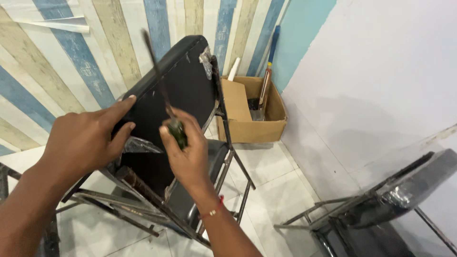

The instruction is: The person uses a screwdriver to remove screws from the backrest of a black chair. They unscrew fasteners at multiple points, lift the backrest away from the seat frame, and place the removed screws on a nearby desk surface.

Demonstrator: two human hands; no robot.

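Head view. Left hand (83, 140): fingers extended, loosely spread, index and thumb pressed on the edge of the black padded chair back (178, 81); not clenched. Right hand (188, 154): clenched around the dark green handle of a screwdriver (164, 97), shaft angled up and left across the chair back. The folding chair sits tilted on its metal frame (233, 166), seat low behind the right hand.

Floor: white tiles (271, 176). Wall behind of painted planks in blue, beige and white (71, 52); plain pale wall at right. Second black chair (404, 190), lower right.

Cardboard box (252, 126) in the corner, open; holds long-handled items, contents otherwise unclear.
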